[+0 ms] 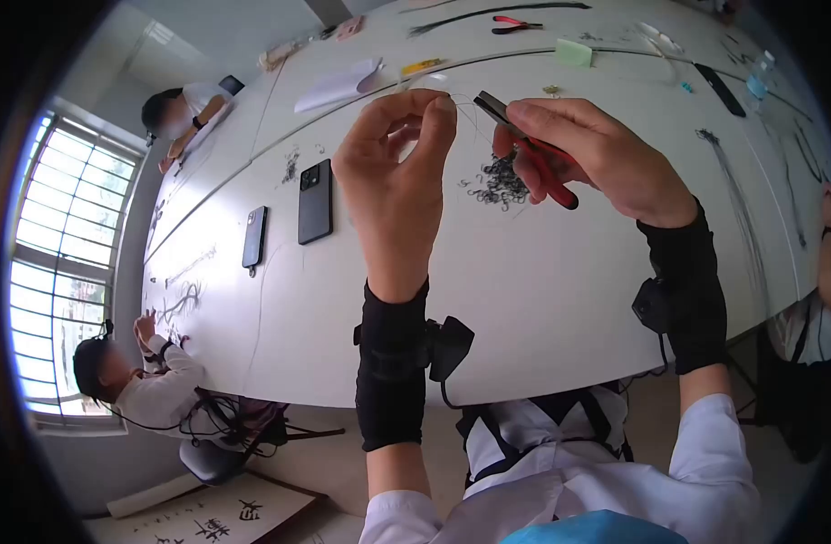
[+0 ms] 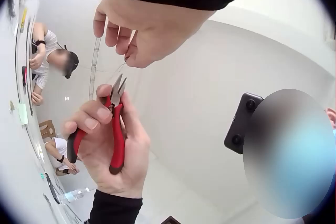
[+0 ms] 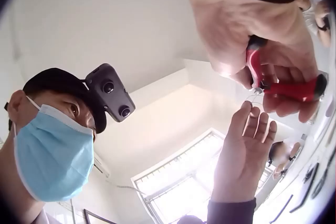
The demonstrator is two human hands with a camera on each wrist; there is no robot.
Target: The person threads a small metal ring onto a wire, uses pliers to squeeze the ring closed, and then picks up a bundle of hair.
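Observation:
Above the white table, my left hand (image 1: 399,168) pinches a thin wire (image 1: 473,116) between thumb and forefinger, the other fingers curving behind. My right hand (image 1: 610,159) grips red-handled pliers (image 1: 544,166), whose tips point toward the left fingertips. In the left wrist view the jaws of the pliers (image 2: 118,139) stand slightly apart, close below the pinched wire. The right wrist view shows the left hand (image 3: 242,163) reaching up beside the pliers (image 3: 289,90). Beneath the right hand lies a pile of small dark hooked wire pieces (image 1: 499,184).
Two phones, a larger one (image 1: 315,204) and a smaller one (image 1: 255,238), lie left of my hands. Farther back are white paper (image 1: 338,86), a yellow tool (image 1: 422,67), and a second pair of pliers (image 1: 515,25). Long dark wires (image 1: 737,195) stretch along the right side. Other people sit around the table.

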